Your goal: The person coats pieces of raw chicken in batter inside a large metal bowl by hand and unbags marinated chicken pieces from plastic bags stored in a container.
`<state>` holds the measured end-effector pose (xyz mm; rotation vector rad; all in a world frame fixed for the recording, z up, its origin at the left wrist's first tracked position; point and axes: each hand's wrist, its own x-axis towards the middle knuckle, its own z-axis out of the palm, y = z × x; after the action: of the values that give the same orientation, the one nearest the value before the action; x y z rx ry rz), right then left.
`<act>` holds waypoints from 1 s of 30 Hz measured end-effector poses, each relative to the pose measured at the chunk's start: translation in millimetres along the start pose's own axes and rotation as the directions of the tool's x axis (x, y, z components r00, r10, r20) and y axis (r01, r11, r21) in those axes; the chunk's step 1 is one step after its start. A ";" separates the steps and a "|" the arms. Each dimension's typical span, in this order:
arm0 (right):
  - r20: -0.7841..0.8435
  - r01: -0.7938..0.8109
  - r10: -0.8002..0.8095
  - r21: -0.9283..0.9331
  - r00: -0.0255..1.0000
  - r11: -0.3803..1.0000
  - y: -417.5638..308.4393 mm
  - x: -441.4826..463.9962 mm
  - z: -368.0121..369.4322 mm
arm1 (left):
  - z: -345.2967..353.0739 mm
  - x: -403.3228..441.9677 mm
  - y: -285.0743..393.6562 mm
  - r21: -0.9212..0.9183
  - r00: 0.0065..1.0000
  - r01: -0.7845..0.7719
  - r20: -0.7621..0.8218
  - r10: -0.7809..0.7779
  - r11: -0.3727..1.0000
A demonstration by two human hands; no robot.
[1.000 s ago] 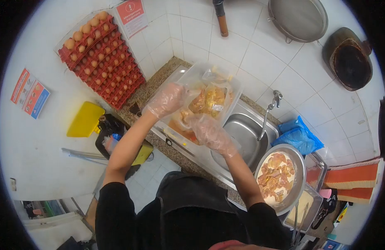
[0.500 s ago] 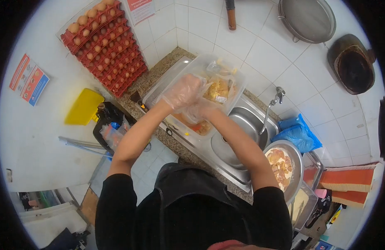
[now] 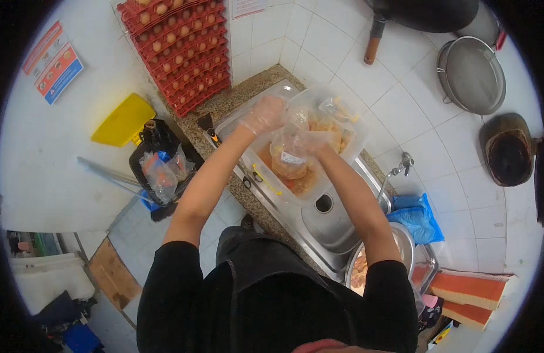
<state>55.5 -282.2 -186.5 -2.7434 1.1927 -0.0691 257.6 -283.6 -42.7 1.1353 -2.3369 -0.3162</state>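
Note:
Both of my hands wear clear plastic gloves over a translucent plastic tub [image 3: 358,143] on the sink's drainboard. My left hand [image 3: 267,113] is closed near the tub's upper left side, gripping the top of a clear plastic bag [image 3: 292,163]. My right hand [image 3: 309,142] is closed around the bag's upper right part; the glove blurs its fingers. The bag carries a white label and holds something pale orange. Beneath it, the tub contains orange-brown liquid and food pieces, with another clear bag [image 3: 336,110] at its far end.
The steel sink basin [image 3: 328,229] and tap [image 3: 406,160] lie to the right. Beyond stand a steel bowl [image 3: 405,238] of raw meat and a blue bag [image 3: 418,219]. Scissors [image 3: 248,181] rest by the tub's near edge. Red egg trays [image 3: 181,65] are stacked at left.
My hands have moved apart, the left up and away from the right. The labelled bag now shows between them, nearer the tub's front. The camera view has shifted.

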 end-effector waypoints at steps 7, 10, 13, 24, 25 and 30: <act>-0.070 -0.164 0.164 0.003 0.984 0.986 -91.2 -62.0 -139.2 | 23.9 -11.2 -0.9 -0.159 0.977 0.212 0.056 -0.206 0.964; -0.334 -0.223 0.226 0.049 0.915 0.974 -97.9 -68.0 -115.0 | 40.5 -4.4 -8.0 -0.142 0.979 0.202 0.060 -0.196 0.969; -0.282 -0.276 0.444 0.480 0.850 0.833 -82.6 -67.5 -118.3 | 33.6 -0.3 -7.9 -0.104 0.966 0.237 0.127 -0.224 0.966; -0.035 -0.290 0.728 0.903 0.684 0.316 -48.8 -61.8 -141.7 | -28.7 -20.1 -12.1 -0.113 0.949 0.295 0.151 -0.277 0.949; -0.054 -0.221 0.703 0.930 0.709 0.295 -42.1 -61.9 -142.1 | -35.8 -25.6 -18.3 -0.216 0.942 0.326 0.157 -0.297 0.920; 0.001 -0.235 0.805 0.957 0.594 0.172 -50.3 -49.4 -151.4 | -26.5 -58.3 -33.1 -0.906 0.868 0.349 0.215 -0.448 0.241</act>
<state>42.8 -230.2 -28.3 -1.1560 1.5495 -1.1062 323.9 -258.2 -54.7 1.0089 -1.2254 -1.5430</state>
